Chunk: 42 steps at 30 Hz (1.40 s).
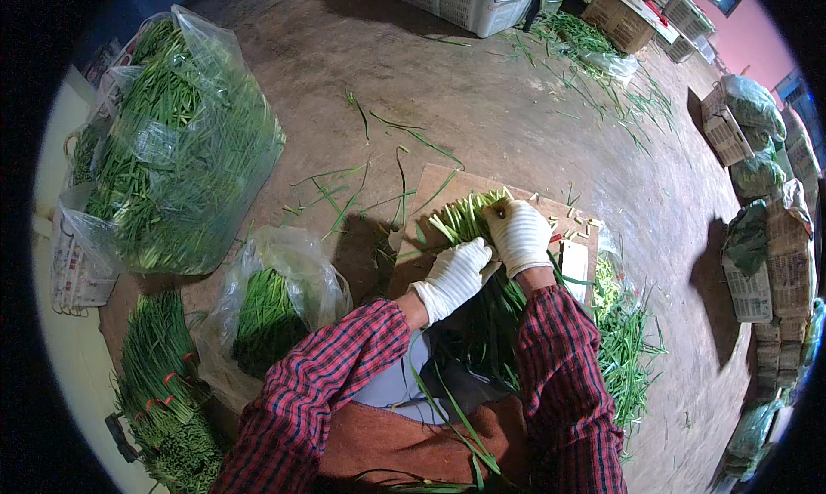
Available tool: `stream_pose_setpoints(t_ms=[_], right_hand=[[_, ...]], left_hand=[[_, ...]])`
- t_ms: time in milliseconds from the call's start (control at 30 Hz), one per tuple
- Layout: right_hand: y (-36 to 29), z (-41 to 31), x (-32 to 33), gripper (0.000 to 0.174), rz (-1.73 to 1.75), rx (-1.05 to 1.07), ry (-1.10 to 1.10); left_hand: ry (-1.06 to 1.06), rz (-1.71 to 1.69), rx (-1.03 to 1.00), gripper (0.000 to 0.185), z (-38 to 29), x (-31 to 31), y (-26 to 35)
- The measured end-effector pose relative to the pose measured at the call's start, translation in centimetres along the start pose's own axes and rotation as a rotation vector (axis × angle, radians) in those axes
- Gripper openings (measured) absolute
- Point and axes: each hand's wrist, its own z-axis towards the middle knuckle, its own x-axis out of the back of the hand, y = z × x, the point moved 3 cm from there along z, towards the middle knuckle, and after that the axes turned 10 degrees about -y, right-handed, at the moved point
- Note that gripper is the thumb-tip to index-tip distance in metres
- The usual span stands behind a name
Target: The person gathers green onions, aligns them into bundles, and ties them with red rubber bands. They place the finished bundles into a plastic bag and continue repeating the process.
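Observation:
A bunch of long green stalks (466, 218), likely garlic chives, lies over a brown board (423, 200) with its pale stem ends pointing away from me. My right hand (518, 236), in a white ribbed glove, grips the bunch from the right, just behind those ends. My left hand (455, 281), gloved alike, closes on its near side; its fingertips are partly hidden. Dark leaves hang towards my lap below both hands. Short cut stem pieces (581, 223) are scattered on the board's right side, near a white rectangular item (574, 261) I cannot identify.
Left stand a large clear bag of greens (187, 152), a smaller open bag (271, 307) and banded bundles of stalks (158, 378). Leaf trimmings (623, 352) heap at the right. Crates (745, 281) line the right side; a white crate (474, 6) stands ahead.

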Motion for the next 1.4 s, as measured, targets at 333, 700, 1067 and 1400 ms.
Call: stream_pose_setpoints(t_ms=[333, 700, 1067, 1400], right_hand=[[1.6, 1.2, -0.3, 0.028, 0.073, 0.009, -0.021], [3.2, 0.7, -0.4, 0.024, 0.534, 0.068, -0.096], [2.8, 2.4, -1.0, 0.023, 0.604, -0.042, -0.311], [3.3, 3.3, 11.6, 0.022, 1.251, 0.455, 0.197]], left_hand=[[-0.016, -0.091, 0.037, 0.006, 0.2, 0.7, 0.8], [-0.043, -0.101, 0.062, 0.008, 0.0, 0.8, 0.9], [0.034, -0.075, 0.004, 0.009, -0.3, 1.2, 1.0], [-0.022, -0.103, 0.047, 0.009, -0.4, 1.2, 1.1]])
